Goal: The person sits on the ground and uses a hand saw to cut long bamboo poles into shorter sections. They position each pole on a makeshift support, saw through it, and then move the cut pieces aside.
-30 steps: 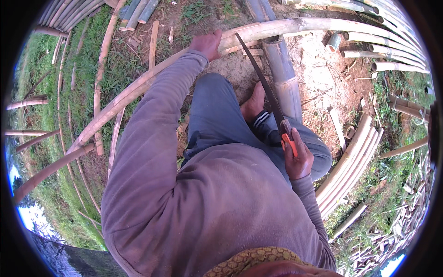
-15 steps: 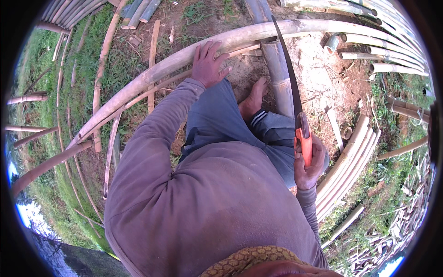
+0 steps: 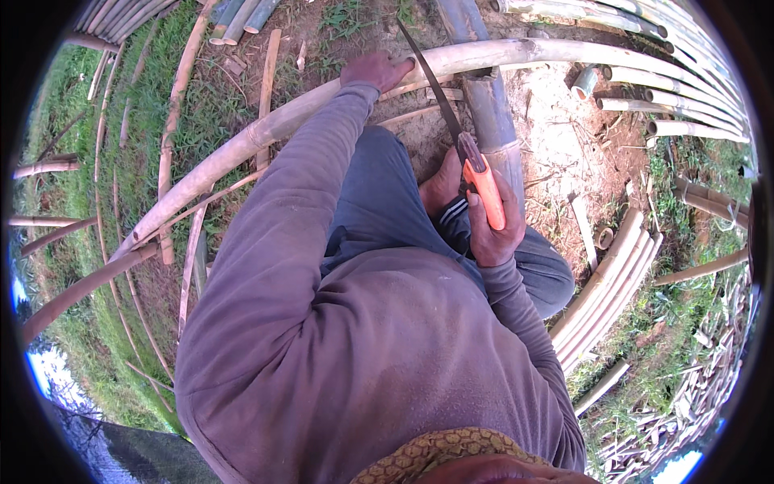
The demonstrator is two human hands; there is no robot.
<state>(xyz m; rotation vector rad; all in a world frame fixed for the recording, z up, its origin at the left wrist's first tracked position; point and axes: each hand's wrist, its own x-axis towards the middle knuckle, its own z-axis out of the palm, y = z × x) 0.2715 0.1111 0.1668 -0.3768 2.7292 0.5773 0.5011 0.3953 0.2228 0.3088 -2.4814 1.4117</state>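
Workpiece: long, pale tan, round bamboo pole [image 3: 532,51], lying crosswise beyond the knees, from the lower left to the stacked poles at upper right.
Left hand: the left hand [image 3: 375,71] lies on the pole, probably to steady it; one digit extends along the surface, the others are hidden on the far side, so whether they clamp cannot be told.
Right hand: the right hand [image 3: 496,226] has its fingers closed around the orange grip of a handsaw with a dark, tapering metal blade [image 3: 439,93].
Blade position: crosses the pole in view, just beside the left hand, tip beyond the far edge; contact cannot be confirmed.
Cross-support: thick, grey-blue bamboo log [image 3: 494,121] passes under the pole, apparently to keep it off the ground.
Left end: meets a slanting, brown round pole [image 3: 89,294], seemingly a second rest.
Near side: thin, tan bamboo strip [image 3: 218,194] runs close along the pole.
Clearance: the bare foot [image 3: 438,184] lies near the log, below the blade in view.
Surroundings: pale bamboo lengths [image 3: 605,290] lie at right; a short, green bamboo offcut [image 3: 585,81] lies beyond the log.
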